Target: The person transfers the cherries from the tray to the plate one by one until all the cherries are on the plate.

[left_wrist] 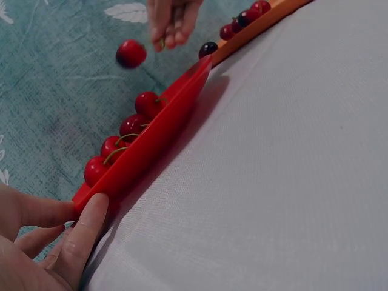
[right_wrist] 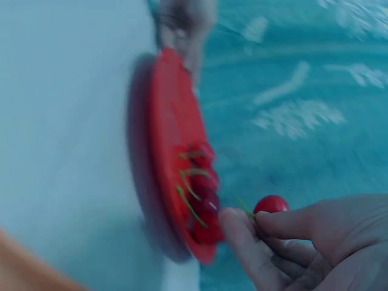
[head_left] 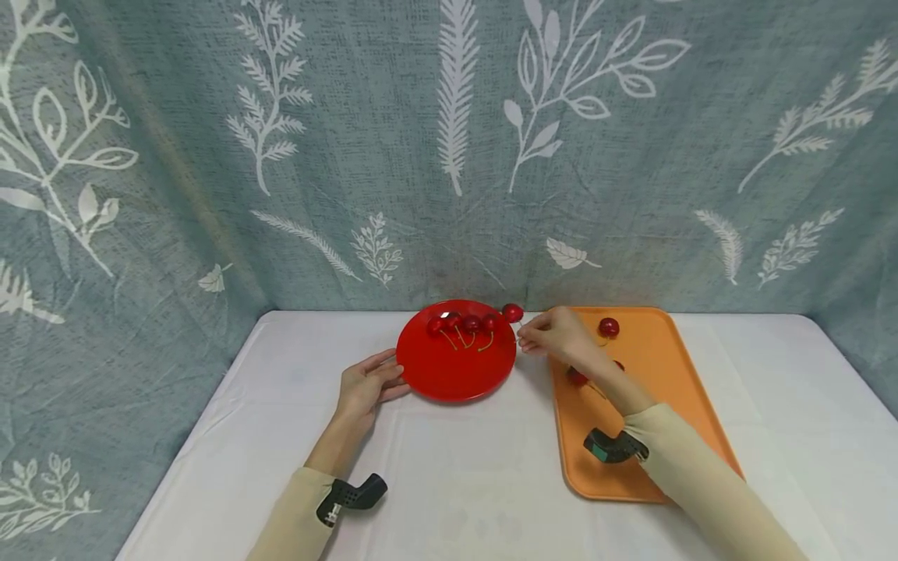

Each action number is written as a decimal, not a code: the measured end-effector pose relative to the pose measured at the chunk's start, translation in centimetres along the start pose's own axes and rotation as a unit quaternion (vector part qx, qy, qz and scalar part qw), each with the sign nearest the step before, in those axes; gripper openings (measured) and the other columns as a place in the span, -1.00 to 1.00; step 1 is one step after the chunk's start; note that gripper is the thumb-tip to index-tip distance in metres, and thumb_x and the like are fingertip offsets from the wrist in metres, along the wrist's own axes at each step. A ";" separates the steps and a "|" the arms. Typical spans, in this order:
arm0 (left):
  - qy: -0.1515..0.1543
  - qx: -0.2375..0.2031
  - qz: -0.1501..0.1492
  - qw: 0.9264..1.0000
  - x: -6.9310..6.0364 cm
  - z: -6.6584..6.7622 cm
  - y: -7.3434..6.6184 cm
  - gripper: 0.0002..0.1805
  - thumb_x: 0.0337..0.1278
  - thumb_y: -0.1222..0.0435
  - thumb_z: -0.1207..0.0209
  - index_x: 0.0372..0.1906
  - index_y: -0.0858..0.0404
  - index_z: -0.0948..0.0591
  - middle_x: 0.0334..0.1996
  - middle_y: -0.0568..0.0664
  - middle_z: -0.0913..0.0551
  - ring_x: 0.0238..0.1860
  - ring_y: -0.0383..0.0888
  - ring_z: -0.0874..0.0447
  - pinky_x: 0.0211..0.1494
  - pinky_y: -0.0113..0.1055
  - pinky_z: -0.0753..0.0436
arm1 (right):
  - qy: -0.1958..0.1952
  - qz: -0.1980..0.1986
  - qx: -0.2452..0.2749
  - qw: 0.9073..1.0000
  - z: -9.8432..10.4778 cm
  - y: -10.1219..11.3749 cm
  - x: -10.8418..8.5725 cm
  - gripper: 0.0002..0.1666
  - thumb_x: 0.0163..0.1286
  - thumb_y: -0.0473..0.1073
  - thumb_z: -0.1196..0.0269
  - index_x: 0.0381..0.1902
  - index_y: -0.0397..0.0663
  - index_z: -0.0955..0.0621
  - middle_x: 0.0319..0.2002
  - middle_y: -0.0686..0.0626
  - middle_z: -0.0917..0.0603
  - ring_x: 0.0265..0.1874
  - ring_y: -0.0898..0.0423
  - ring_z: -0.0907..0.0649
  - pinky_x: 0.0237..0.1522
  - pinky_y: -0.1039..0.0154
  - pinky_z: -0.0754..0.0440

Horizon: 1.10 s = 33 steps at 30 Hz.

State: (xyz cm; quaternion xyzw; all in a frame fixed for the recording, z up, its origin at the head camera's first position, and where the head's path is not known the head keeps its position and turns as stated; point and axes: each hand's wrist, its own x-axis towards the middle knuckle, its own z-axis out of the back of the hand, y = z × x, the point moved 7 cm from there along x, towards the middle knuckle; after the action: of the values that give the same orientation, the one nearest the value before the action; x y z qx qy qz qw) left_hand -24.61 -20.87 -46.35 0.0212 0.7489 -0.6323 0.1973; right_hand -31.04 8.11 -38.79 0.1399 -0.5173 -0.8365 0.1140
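Observation:
My left hand [head_left: 365, 387] grips the left rim of a round red plate [head_left: 449, 378], pinching it between thumb and fingers [left_wrist: 85, 236]. Several red cherries [head_left: 471, 323] with green stems lie in a row along the plate's far side. Just beyond the plate's right edge, my right hand [head_left: 557, 336] pinches a cherry [head_left: 512, 312] by its stem. That cherry hangs clear of the plate in the left wrist view, and in the right wrist view it shows beside the thumb and fingertips [right_wrist: 233, 221].
An orange tray [head_left: 655, 467] stands on the right, partly under my right forearm. More cherries lie on it, among them a dark red one [head_left: 609, 327] near its far end. White cloth [head_left: 463, 483] covers the table, and a patterned green-blue curtain [head_left: 393, 156] hangs behind.

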 end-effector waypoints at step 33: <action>0.007 0.000 -0.017 1.000 -0.2 0.3 0.0 -0.51 0.27 0.51 -0.12 0.31 0.46 -0.43 0.16 0.39 -0.54 -0.37 -0.16 -0.76 -0.25 -0.30 -0.75 | 0.041 -0.022 0.013 0.999 -12.2 0.9 4.3 -0.80 0.34 -0.33 -0.29 -0.28 -0.46 -0.72 -0.53 -0.17 -0.72 -0.59 0.10 -0.73 -0.45 0.31 -0.74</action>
State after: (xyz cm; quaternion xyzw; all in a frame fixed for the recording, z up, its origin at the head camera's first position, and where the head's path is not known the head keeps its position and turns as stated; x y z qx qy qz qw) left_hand -24.38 -21.15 -46.31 0.0127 0.7506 -0.6354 0.1808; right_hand -30.78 -3.86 -43.70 0.1873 -0.5198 -0.8255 0.1151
